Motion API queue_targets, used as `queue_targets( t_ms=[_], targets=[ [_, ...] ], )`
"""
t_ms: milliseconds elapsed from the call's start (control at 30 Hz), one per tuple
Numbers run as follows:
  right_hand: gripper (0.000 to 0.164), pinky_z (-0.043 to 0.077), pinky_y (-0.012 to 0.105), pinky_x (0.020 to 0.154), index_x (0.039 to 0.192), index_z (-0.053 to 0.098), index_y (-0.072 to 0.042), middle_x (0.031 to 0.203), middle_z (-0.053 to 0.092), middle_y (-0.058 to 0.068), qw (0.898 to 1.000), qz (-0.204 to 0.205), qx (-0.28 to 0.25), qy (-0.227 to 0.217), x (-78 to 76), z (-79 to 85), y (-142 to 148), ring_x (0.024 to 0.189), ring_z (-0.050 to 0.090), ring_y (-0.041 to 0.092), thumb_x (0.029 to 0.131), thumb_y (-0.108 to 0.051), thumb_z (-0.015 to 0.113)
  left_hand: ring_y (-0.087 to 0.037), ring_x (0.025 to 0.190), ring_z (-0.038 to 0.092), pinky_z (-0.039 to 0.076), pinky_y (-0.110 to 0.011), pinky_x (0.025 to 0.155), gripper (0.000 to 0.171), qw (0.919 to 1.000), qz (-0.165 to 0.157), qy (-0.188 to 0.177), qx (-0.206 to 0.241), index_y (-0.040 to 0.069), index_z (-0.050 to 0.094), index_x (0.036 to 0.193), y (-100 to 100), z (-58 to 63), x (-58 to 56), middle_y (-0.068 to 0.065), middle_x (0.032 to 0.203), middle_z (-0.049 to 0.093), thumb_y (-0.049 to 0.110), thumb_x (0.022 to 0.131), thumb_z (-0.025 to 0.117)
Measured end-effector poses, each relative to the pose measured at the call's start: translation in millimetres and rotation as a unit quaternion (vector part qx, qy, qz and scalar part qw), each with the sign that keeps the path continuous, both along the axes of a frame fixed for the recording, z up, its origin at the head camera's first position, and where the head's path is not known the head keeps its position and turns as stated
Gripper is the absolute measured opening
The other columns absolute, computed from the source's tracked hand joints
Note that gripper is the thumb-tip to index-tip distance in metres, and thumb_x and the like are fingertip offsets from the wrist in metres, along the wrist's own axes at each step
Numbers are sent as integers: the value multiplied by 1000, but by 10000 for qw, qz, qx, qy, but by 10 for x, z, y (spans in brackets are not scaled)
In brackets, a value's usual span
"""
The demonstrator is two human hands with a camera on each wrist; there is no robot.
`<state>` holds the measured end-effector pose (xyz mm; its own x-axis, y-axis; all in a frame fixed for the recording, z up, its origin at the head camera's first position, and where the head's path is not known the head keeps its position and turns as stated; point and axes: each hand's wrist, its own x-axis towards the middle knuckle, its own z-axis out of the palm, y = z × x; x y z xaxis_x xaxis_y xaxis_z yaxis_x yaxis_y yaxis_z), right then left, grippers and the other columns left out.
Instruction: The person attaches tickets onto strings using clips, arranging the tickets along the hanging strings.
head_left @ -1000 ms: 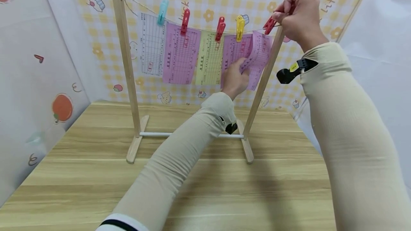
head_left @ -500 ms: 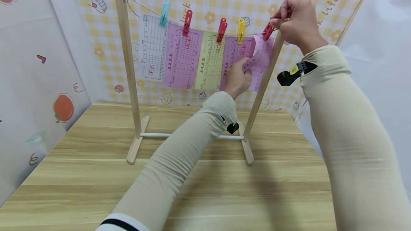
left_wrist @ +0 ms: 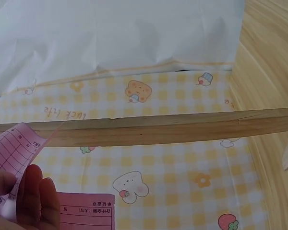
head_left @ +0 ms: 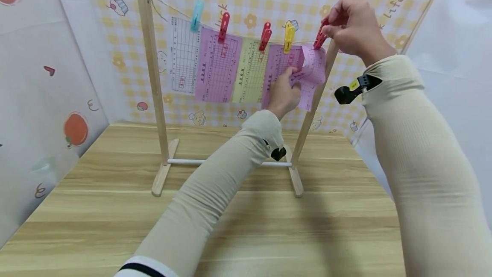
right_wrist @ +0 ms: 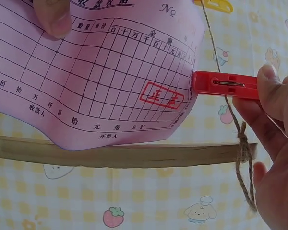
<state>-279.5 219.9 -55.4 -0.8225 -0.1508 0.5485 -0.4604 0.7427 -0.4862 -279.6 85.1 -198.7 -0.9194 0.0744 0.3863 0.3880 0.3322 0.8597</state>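
My left hand [head_left: 285, 93] pinches a pink printed receipt slip [head_left: 316, 61] by its left side; the slip bows outward, with more pink paper hanging below. In the left wrist view the thumb and fingers [left_wrist: 33, 196] hold its edge. My right hand [head_left: 356, 25] pinches the handle end of a red clothespin [head_left: 320, 36] at the right end of the string. In the right wrist view the tip of this clothespin [right_wrist: 225, 85] meets the slip's top edge beside the twine [right_wrist: 212, 38], near the red stamp.
Further left on the line hang a white slip [head_left: 184, 57], a pink slip [head_left: 217, 69], a yellow slip [head_left: 247, 74] and another pink slip [head_left: 274, 65], under blue, red and yellow clothespins. The wooden frame [head_left: 153, 84] stands on a wood-grain table [head_left: 246, 234] before a checked backdrop.
The right hand has come down slightly, and its red clothespin has turned more upright onto the pink slip's top edge. The slip bulges outward more. The left hand has barely moved.
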Motion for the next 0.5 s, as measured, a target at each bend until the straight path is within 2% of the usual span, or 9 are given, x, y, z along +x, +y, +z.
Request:
queue_targets(
  t_ms=[67, 133, 233, 300, 333, 400, 433, 500],
  targets=[
    [15, 46, 20, 73, 87, 54, -11, 91, 59, -8, 10000, -5, -11, -16, 6, -1, -2, 81, 58, 6, 90, 1, 64, -18, 97, 51, 45, -26, 69, 38, 10000, 7, -34, 21, 20, 51, 137, -2, -3, 5, -4, 130, 56, 14, 100, 50],
    [14, 47, 20, 73, 89, 56, -12, 92, 59, -6, 10000, 7, -36, -60, 9, 3, -1, 82, 58, 6, 91, 0, 64, -15, 85, 53, 46, -26, 65, 40, 9999, -43, -136, 78, 20, 48, 139, -2, -6, 5, -6, 126, 58, 15, 100, 50],
    [13, 46, 20, 73, 94, 58, -14, 96, 58, -2, 9999, 89, -20, -77, 12, 2, 0, 83, 58, 6, 92, -3, 63, -11, 61, 44, 44, -26, 55, 43, 9993, -102, -317, 179, 20, 45, 142, 0, -14, -3, -6, 123, 57, 15, 100, 50],
    [12, 45, 21, 75, 97, 57, -15, 97, 57, -2, 9999, 135, 27, -80, 15, 1, 3, 84, 57, 6, 93, -6, 63, -11, 58, 42, 45, -26, 55, 45, 9990, -119, -382, 187, 20, 43, 144, 3, -17, -8, -6, 125, 57, 15, 100, 50],
    [11, 45, 21, 76, 98, 57, -15, 97, 56, -3, 9998, 148, 44, -82, 17, 0, 4, 85, 57, 6, 93, -7, 63, -11, 63, 47, 47, -26, 59, 45, 9991, -103, -381, 160, 20, 42, 144, 6, -18, -9, -6, 128, 56, 15, 100, 50],
    [11, 45, 22, 77, 101, 56, -15, 97, 56, -5, 9998, 147, 80, -61, 20, -1, 7, 86, 56, 6, 94, -10, 62, -13, 87, 57, 49, -26, 74, 46, 9991, -73, -408, 103, 20, 41, 145, 10, -17, -4, -4, 138, 52, 16, 100, 51],
    [11, 45, 22, 78, 102, 56, -16, 97, 55, -7, 9999, 127, 95, -56, 22, -1, 8, 87, 56, 6, 94, -11, 62, -15, 102, 57, 48, -27, 84, 47, 9991, -46, -427, 69, 20, 40, 146, 13, -15, -3, -4, 142, 49, 17, 100, 51],
    [12, 45, 23, 80, 105, 56, -16, 98, 54, -8, 9999, 86, 94, -67, 25, 2, 8, 88, 55, 7, 95, -13, 61, -18, 128, 44, 40, -30, 101, 49, 9989, 5, -460, 12, 20, 38, 148, 19, -12, 2, -2, 146, 45, 18, 101, 51]
  ],
)
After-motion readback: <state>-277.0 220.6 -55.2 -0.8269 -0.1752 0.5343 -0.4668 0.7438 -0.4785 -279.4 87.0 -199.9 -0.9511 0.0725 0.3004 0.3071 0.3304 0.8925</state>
